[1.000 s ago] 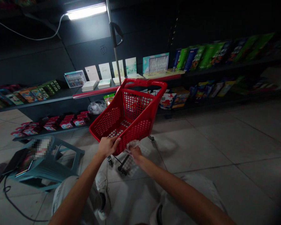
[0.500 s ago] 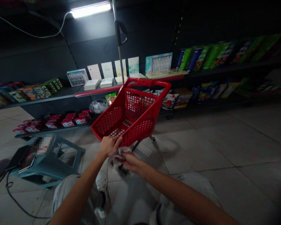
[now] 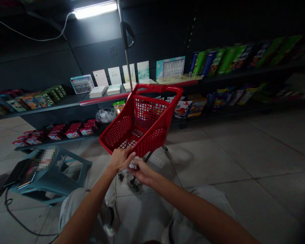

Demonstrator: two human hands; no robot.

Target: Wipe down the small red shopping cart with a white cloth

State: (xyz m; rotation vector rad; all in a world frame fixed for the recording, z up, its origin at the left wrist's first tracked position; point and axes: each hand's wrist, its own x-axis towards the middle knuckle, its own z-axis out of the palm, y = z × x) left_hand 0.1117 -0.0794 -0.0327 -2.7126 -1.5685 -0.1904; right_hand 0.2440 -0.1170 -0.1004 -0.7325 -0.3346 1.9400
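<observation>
A small red plastic shopping cart stands tilted on the tiled floor in front of me. My left hand grips the near rim of its basket, fingers curled over the edge. My right hand is just below that rim, closed on a white cloth that is pressed against the cart's near underside. The two hands almost touch. The cart's wheels show below my hands.
Dark shelves along the wall hold notebooks, paint sets and coloured packs. A grey-blue plastic stool with items on it stands at the left, a cable on the floor beside it. My knees are at the bottom edge. Bare tiles lie to the right.
My right hand with the cloth has moved left along the cart's lower edge, ending next to my left hand. The left hand has kept its grip on the rim.
</observation>
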